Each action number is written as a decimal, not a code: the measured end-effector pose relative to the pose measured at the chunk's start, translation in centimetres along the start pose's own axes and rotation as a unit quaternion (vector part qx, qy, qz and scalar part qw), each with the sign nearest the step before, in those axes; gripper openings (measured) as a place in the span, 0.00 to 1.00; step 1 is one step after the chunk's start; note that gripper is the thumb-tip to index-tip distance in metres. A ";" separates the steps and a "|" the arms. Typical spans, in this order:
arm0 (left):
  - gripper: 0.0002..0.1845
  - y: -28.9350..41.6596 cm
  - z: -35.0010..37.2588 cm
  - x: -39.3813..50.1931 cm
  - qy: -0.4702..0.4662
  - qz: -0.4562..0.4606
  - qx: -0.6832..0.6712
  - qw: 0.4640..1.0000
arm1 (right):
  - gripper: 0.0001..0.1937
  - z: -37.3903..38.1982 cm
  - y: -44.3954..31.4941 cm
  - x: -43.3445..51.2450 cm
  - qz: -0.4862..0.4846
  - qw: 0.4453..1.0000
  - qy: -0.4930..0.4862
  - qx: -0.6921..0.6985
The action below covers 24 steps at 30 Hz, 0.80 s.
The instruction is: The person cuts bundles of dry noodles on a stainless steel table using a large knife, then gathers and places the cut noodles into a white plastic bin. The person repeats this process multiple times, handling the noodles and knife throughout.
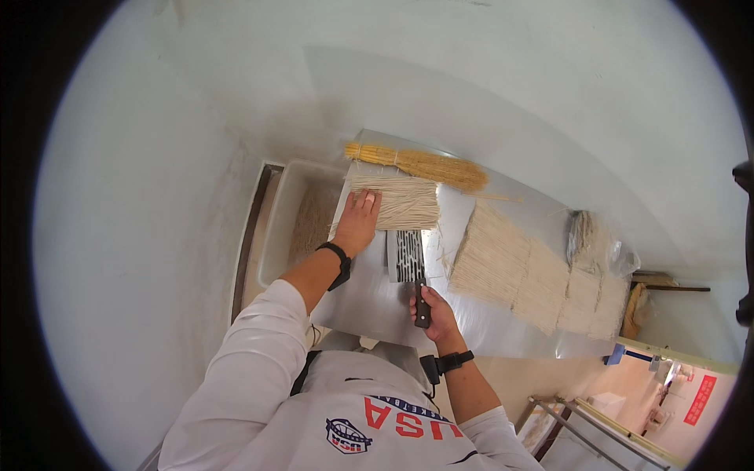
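Observation:
A cleaver (406, 256) with a black-and-white patterned blade is held by its dark riveted handle in my right hand (435, 312). Its blade lies low over the metal table, its far end at or under the near edge of a flat bundle of dried noodles (409, 203); which of the two I cannot tell. My left hand (358, 222) rests with its fingers spread over the bundle's left end. To the right, several layered batches of pale noodles (492, 265) lie in an overlapping row.
A straw hand broom (436, 166) lies along the table's back edge. Left of the table stands a white plastic bin (274, 235) with noodle scraps in it. A clear plastic bag (607, 247) sits at the right back. Walls close in behind and on the left of the steel tabletop (365, 300).

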<state>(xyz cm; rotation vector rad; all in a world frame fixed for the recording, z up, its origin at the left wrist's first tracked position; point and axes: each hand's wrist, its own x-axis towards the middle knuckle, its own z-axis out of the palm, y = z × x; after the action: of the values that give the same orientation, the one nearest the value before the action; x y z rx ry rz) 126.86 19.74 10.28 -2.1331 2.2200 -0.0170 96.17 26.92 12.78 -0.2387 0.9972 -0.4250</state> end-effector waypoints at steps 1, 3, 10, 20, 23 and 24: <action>0.41 -0.2 0.6 1.2 -0.009 0.001 0.031 0.999 | 0.11 -0.2 -0.4 0.1 0.017 1.000 0.002 0.004; 0.32 -0.7 1.6 2.8 0.000 0.005 0.016 1.000 | 0.12 -1.4 -0.6 -0.3 0.033 0.999 -0.037 0.023; 0.15 -0.6 0.9 4.8 -0.007 0.028 0.014 0.999 | 0.19 -6.2 0.2 -2.1 -0.145 0.803 0.231 -0.531; 0.13 8.4 -4.5 -0.1 0.001 0.020 0.013 1.000 | 0.26 6.0 -4.3 14.1 0.033 0.958 -0.077 0.275; 0.11 9.4 -7.8 -3.5 -0.064 0.065 -0.056 0.994 | 0.16 5.5 -3.6 15.0 -0.029 0.946 -0.053 0.320; 0.10 9.3 -8.7 -4.4 -0.117 0.081 -0.095 0.985 | 0.08 5.1 -3.3 14.9 -0.063 0.940 -0.061 0.329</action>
<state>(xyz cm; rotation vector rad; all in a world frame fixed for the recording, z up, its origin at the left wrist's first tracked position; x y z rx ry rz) 117.27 24.17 18.69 -1.9127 2.3234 0.4454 106.71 17.31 5.40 0.2754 0.6729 -0.8254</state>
